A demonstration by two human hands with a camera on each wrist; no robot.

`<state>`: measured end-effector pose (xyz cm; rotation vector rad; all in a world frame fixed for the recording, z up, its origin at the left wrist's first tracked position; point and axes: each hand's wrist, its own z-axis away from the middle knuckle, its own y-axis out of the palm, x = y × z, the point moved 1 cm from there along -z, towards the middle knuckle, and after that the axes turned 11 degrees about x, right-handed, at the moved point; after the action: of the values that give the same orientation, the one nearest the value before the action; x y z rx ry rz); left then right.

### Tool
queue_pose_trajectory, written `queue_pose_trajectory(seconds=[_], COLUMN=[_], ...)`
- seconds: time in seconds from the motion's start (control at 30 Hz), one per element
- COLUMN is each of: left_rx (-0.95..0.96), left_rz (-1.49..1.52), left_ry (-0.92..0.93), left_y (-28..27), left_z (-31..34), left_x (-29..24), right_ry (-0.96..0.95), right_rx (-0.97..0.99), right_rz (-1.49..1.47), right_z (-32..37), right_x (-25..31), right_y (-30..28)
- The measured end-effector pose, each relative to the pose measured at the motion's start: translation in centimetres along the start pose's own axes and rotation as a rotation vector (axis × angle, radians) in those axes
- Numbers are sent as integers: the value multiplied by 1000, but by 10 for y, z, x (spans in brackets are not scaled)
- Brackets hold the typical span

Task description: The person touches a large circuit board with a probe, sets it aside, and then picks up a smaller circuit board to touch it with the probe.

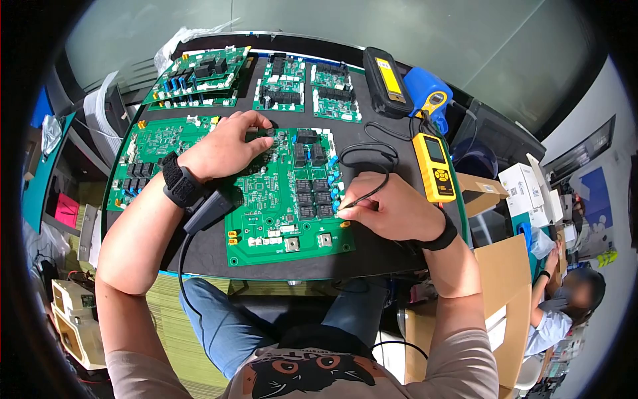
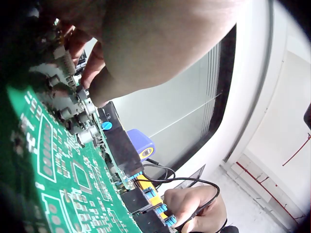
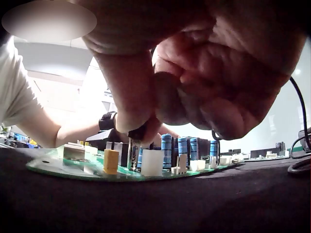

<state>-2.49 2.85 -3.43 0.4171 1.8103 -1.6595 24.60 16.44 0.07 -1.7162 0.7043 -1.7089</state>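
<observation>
Before a tall grey wall [image 1: 292,16], sitting at a black table [image 1: 212,259] above a green floor [image 1: 163,299], bending over a large green circuit board [image 1: 259,193] lying flat at the table's near middle. Sharing the right side of the room with another person [image 1: 551,326] in a pale top, farther off, and with an open cardboard box [image 1: 502,272] beside the table.

Arching the left hand [image 1: 226,149] over the upper left corner of the large green circuit board, bending the fingers down among small parts and parting thumb from forefinger by a clear gap; leaving any firm grip there impossible to tell. Curling the right hand [image 1: 389,206] at the board's right edge, pinching a thin black lead [image 2: 194,179] between thumb and finger and pointing its dark tip downward, close by a white connector [image 3: 153,162].

Spreading other gear around: a second board [image 1: 156,141] at the left, stacked boards [image 1: 199,76] behind it, smaller boards [image 1: 279,86] at the far middle, then a black case [image 1: 385,80], a blue tool [image 1: 425,86] and a yellow meter [image 1: 435,169] toward the right. Hiding part of the second board behind the left forearm, covering the lead's tip in the head view with the right hand, and blocking much of the upper right-wrist view with the palm.
</observation>
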Motion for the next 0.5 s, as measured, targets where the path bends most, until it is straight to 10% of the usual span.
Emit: queue_pose_trajectory(seconds=[0.5], left_rx=[-11], left_rz=[-7], left_ry=[-13], left_y=[-2], left_z=[3], left_x=[-5], right_ry=[36], right_rx=[6], right_rz=[-22], right_z=[3], right_x=[-8], right_y=[-1])
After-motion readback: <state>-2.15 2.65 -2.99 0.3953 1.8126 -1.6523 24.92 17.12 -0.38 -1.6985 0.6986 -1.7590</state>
